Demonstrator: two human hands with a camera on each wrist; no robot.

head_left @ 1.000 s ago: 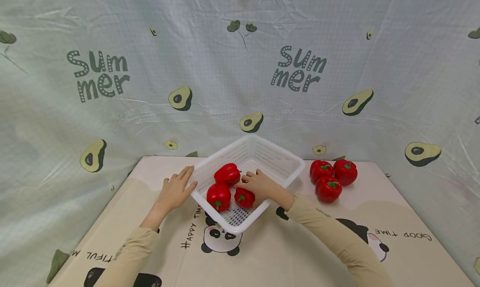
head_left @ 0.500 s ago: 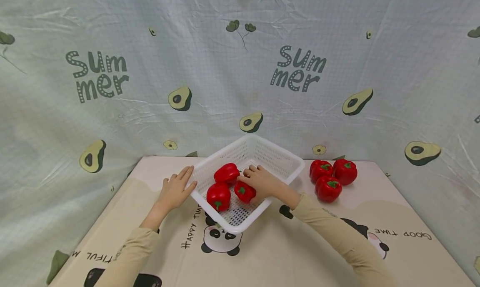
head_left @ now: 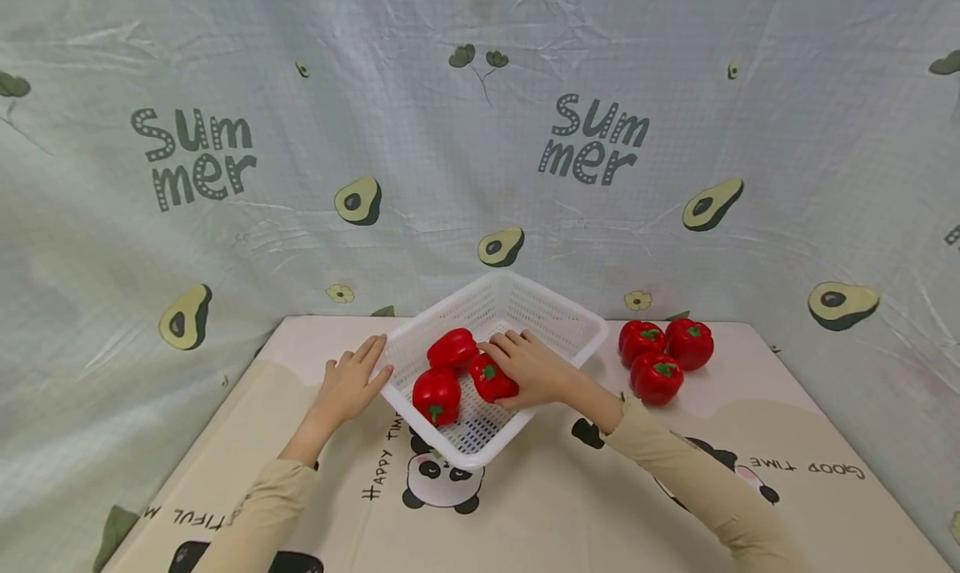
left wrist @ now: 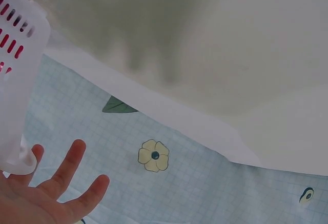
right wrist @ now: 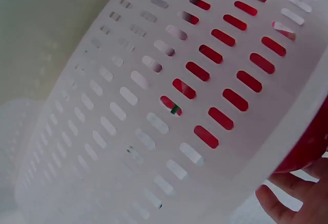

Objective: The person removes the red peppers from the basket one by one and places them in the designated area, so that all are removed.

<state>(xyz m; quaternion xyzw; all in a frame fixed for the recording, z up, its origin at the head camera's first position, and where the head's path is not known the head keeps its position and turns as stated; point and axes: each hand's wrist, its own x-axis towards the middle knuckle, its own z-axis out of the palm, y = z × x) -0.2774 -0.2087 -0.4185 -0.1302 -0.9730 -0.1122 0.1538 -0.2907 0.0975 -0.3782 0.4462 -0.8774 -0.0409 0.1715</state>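
A white slotted plastic basket (head_left: 467, 459) stands on the table, turned so one corner faces me. My right hand (head_left: 531, 371) reaches over its right side and grips a red bell pepper (head_left: 492, 381) with a green stem. The right wrist view shows fingers (right wrist: 300, 185) under that pepper by the rim. Two more red bell peppers, one lying on its side (head_left: 452, 348) and one stem toward me (head_left: 437, 396), sit left of it inside the basket. My left hand (head_left: 347, 383) touches the basket's left corner, fingers extended and spread.
Three red bell peppers (head_left: 657, 379) stand grouped on the table right of the basket. A pale tablecloth with panda prints (head_left: 600, 498) covers the table. Behind it hangs a curtain (head_left: 420, 140) printed with avocados and lettering.
My right hand has drawn slightly toward the basket's right rim, turning and shifting the gripped bell pepper with it. The left hand and basket stay in place.
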